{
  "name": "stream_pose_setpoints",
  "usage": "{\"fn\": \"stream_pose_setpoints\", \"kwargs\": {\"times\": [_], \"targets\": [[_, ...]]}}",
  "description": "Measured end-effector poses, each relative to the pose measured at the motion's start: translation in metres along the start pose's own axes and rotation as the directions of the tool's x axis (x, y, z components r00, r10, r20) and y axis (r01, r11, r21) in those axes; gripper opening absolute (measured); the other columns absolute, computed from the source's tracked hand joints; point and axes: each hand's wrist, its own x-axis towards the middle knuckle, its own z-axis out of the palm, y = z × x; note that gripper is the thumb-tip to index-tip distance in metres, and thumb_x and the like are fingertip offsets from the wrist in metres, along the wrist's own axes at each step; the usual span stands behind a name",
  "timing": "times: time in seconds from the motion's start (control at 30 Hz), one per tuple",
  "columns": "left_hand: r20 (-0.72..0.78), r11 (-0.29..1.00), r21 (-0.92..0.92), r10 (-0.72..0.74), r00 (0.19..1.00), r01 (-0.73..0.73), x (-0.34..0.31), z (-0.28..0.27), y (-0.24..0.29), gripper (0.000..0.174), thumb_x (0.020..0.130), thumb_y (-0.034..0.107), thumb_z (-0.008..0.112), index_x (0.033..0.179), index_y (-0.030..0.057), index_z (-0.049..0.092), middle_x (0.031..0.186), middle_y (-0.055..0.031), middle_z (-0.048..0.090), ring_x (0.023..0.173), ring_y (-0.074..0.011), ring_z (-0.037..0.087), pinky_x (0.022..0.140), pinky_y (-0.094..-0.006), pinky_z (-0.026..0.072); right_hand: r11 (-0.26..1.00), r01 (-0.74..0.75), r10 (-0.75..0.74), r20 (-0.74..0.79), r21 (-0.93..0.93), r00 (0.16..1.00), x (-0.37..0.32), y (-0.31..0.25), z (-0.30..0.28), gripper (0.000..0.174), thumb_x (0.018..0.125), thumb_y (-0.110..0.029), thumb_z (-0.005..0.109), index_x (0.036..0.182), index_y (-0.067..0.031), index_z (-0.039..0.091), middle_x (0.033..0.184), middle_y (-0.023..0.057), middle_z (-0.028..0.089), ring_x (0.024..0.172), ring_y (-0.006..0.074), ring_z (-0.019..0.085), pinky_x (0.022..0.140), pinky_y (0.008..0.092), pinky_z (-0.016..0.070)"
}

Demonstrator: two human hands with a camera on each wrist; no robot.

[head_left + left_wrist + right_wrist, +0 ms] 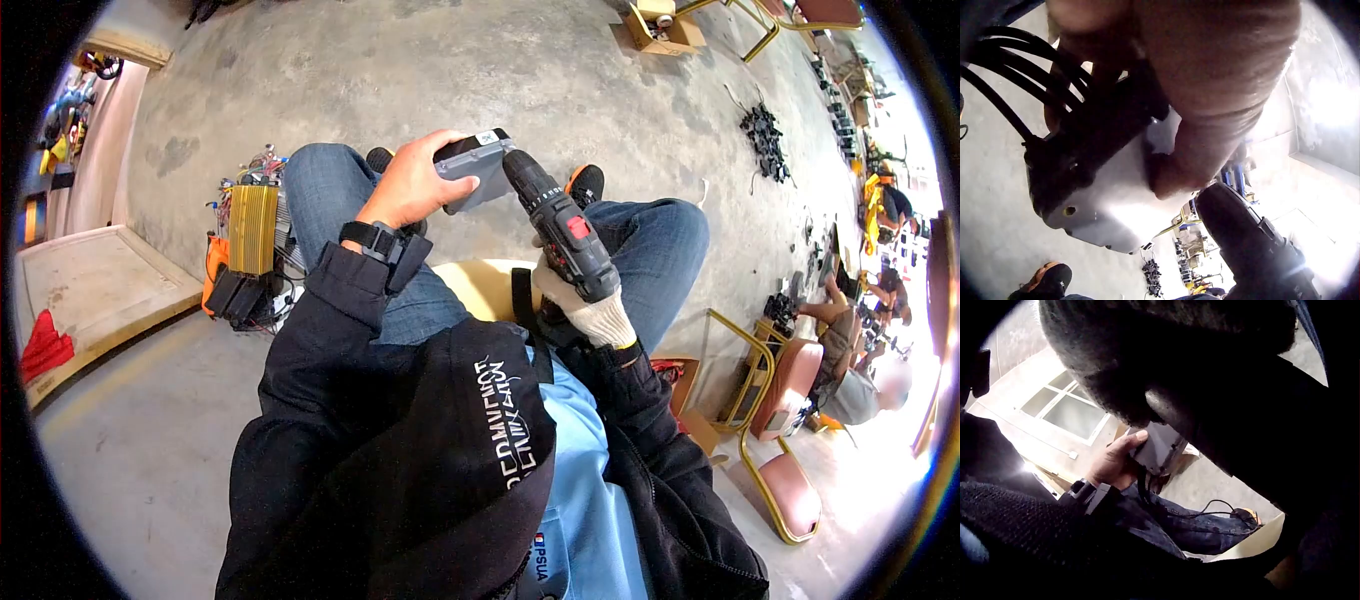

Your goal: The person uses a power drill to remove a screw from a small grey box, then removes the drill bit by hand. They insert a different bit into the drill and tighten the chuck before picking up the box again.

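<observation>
My bare left hand (pixel 415 185) grips a grey and black box (pixel 474 168), thumb across its grey face. In the left wrist view several black cables leave the dark side of the box (pixel 1110 200). My right hand (pixel 585 305), in a pale knitted glove, holds a black cordless drill (pixel 568 232) with a red patch. The drill's front end is beside the box's right edge in the head view; whether they touch, I cannot tell. The right wrist view shows the left hand (pixel 1113 465) holding the box (pixel 1160 449), while the glove (pixel 1097 362) and drill are dark up close.
Left of my legs lies a pile with a yellow finned metal unit (pixel 253 230) and wires. A wooden-edged board (pixel 100 290) holds a red cloth (pixel 46 346). Right are black parts (pixel 765 138) on the floor, chairs (pixel 790 390) and a seated person (pixel 860 385); a cardboard box (pixel 665 32) stands ahead.
</observation>
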Motion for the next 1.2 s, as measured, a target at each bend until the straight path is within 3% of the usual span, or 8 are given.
{"fn": "stream_pose_setpoints", "kwargs": {"times": [0.3, 0.4, 0.93, 1.2], "targets": [[-0.005, 0.999, -0.010, -0.032, 0.999, 0.032, -0.001, 0.005, -0.002, 0.057, 0.077, 0.018, 0.085, 0.128, 0.0053, 0.064, 0.111, -0.0116, 0.073, 0.102, -0.0216, 0.070, 0.094, -0.0348, 0.0533, 0.999, 0.024, -0.024, 0.003, -0.041, 1.000, 0.001, 0.006, -0.001, 0.032, 0.087, -0.021, 0.077, 0.115, -0.0078, 0.068, 0.088, 0.0066, 0.071, 0.079, 0.0153, 0.068, 0.076, 0.0340, 0.0544], [-0.067, 0.999, -0.001, 0.046, 0.997, -0.046, -0.001, 0.008, -0.004, 0.052, 0.076, 0.015, 0.083, 0.123, 0.0052, 0.063, 0.106, -0.0136, 0.073, 0.098, -0.0254, 0.071, 0.089, -0.0360, 0.0542, 0.996, 0.047, -0.047, 0.006, -0.070, 0.999, 0.002, 0.011, 0.000, 0.033, 0.087, -0.020, 0.077, 0.116, -0.0072, 0.067, 0.090, 0.0073, 0.071, 0.082, 0.0158, 0.068, 0.078, 0.0336, 0.0544], [-0.054, 0.999, -0.038, 0.017, 0.998, -0.019, -0.003, 0.009, -0.001, 0.049, 0.078, 0.013, 0.083, 0.122, 0.0061, 0.062, 0.109, -0.0140, 0.073, 0.101, -0.0262, 0.071, 0.090, -0.0361, 0.0540, 0.997, 0.031, -0.029, 0.018, -0.077, 0.999, 0.002, 0.009, 0.002, 0.035, 0.087, -0.016, 0.076, 0.120, -0.0075, 0.065, 0.093, 0.0060, 0.069, 0.086, 0.0159, 0.067, 0.080, 0.0336, 0.0539], [-0.061, 0.998, -0.049, 0.022, 0.998, -0.025, -0.004, 0.009, -0.002, 0.050, 0.077, 0.014, 0.084, 0.121, 0.0055, 0.061, 0.107, -0.0142, 0.073, 0.100, -0.0264, 0.071, 0.090, -0.0364, 0.0536, 1.000, -0.001, 0.001, 0.015, 0.006, 1.000, 0.001, 0.020, 0.003, 0.035, 0.087, -0.021, 0.077, 0.119, -0.0105, 0.066, 0.093, 0.0041, 0.068, 0.087, 0.0147, 0.066, 0.080, 0.0341, 0.0535]]}}
